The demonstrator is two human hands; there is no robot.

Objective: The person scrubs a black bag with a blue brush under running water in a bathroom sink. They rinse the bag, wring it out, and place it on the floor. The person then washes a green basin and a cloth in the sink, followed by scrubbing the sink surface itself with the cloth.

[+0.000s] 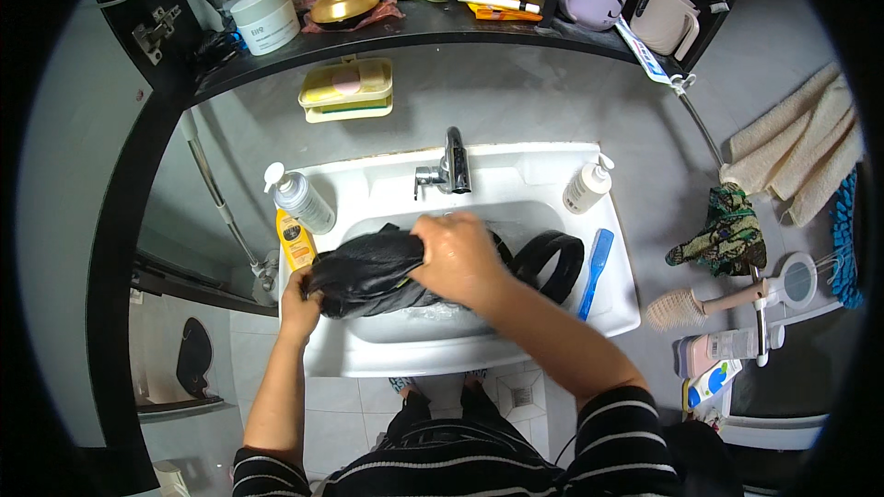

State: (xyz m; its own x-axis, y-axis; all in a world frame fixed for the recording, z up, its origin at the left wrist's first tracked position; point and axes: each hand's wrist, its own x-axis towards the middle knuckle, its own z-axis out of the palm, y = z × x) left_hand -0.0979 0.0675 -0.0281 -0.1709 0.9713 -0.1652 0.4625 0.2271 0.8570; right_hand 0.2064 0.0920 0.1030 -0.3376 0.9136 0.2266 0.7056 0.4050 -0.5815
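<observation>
A limp, shiny black bag (pixel 366 278) is held over the white sink (pixel 368 359), with clear water beneath it. My left hand (pixel 300 307) is closed on its left end, near the basin's front left corner. My right hand (pixel 460 258), slightly blurred, grips its upper right part, fingers wrapped round the material. A wide black strap loop (pixel 569 267) lies on the right side of the basin; where it joins the bag is hidden behind my right hand. A blue brush (pixel 597 269) rests on the sink's right rim.
A chrome faucet (pixel 455 166) stands behind the basin. Pump bottles (pixel 306 202) (pixel 587 186) flank it, with a yellow bottle (pixel 295 241) at left. Overhead runs a black shelf (pixel 442 23) with cups and jars. Towels (pixel 801 147) and a hairbrush (pixel 704 306) hang at right.
</observation>
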